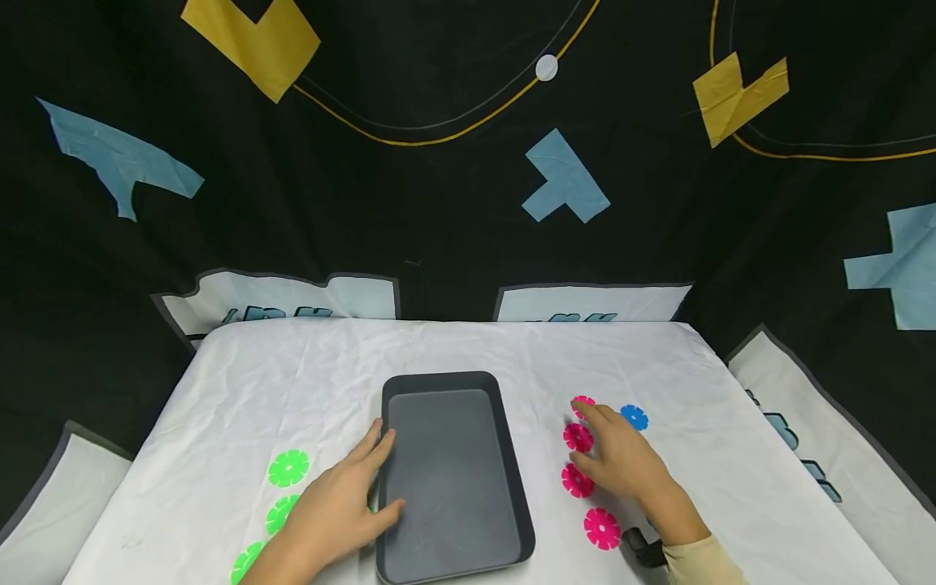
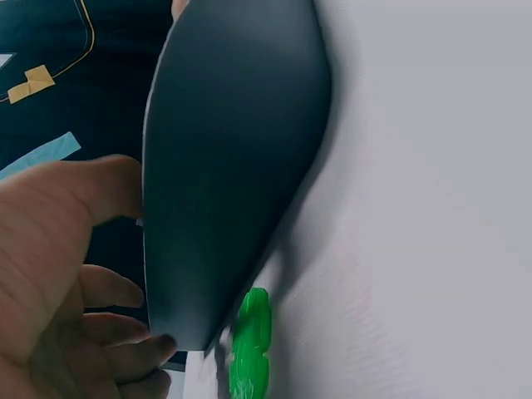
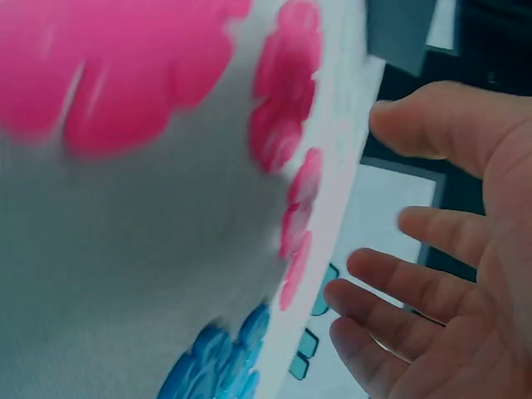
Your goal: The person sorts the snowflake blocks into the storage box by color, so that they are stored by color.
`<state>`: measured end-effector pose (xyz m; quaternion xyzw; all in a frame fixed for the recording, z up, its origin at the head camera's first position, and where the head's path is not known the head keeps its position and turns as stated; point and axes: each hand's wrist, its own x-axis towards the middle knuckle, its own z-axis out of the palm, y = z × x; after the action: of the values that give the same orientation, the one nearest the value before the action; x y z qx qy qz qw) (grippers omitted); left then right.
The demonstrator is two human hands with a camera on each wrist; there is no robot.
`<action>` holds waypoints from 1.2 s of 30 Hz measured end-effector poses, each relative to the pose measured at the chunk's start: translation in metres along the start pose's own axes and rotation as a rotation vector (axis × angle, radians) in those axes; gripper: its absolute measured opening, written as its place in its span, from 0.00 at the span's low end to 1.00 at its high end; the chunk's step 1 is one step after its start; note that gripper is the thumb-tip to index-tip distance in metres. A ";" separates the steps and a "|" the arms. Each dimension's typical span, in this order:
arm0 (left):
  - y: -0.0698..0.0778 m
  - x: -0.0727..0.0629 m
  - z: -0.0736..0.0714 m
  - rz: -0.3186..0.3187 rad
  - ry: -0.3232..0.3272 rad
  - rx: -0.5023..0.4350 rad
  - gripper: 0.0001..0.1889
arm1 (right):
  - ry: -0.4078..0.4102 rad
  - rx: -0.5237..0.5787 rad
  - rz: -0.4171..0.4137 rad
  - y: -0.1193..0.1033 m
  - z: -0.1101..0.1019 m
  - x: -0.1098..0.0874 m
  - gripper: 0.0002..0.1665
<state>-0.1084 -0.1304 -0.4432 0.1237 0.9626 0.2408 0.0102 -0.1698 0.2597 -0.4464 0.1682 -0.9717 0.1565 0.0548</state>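
Observation:
A dark grey rectangular tray [image 1: 446,479] lies lengthwise on the white cloth, with nothing in it. My left hand [image 1: 332,512] is at its left rim, fingers spread and thumb reaching over the edge; in the left wrist view the fingertips overlap the tray's side [image 2: 224,166]. My right hand [image 1: 625,459] hovers over the right side of the cloth with loosely bent fingers and nothing between them. Close to its fingertips is a column of several pink notched discs [image 1: 578,437]. A blue notched disc [image 1: 634,418] lies just beyond the knuckles.
Several green notched discs [image 1: 288,468] lie left of the tray, partly hidden by the left hand and forearm. White cloth [image 1: 322,382] covers the table. Behind it hangs a black curtain [image 1: 409,219] with blue and yellow patches. A small black device [image 1: 643,546] shows at the right wrist.

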 end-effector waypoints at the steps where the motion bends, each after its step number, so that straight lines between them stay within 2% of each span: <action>1: -0.001 0.000 0.000 0.010 0.000 -0.006 0.46 | -0.016 -0.008 0.015 0.002 0.001 0.001 0.45; 5: -0.003 -0.001 0.000 0.071 0.026 -0.039 0.45 | -0.075 -0.050 0.070 0.006 0.001 0.006 0.39; 10: -0.006 0.000 0.002 0.129 0.060 -0.070 0.44 | -0.146 -0.080 0.143 0.007 0.003 0.011 0.38; 23: -0.010 0.003 0.004 0.098 0.042 -0.101 0.45 | -0.190 0.031 0.249 0.004 0.003 0.022 0.35; 29: -0.010 0.002 0.004 0.095 0.028 -0.103 0.44 | -0.189 -0.031 0.217 0.004 0.007 0.027 0.32; 32: -0.010 0.002 0.004 0.098 0.026 -0.106 0.44 | -0.167 -0.082 0.190 0.004 0.010 0.028 0.31; 36: -0.010 0.002 0.003 0.096 0.023 -0.105 0.44 | -0.129 -0.091 0.169 0.000 0.009 0.028 0.33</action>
<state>-0.1125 -0.1366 -0.4504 0.1664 0.9417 0.2923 -0.0060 -0.1968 0.2484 -0.4507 0.0925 -0.9901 0.1049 -0.0138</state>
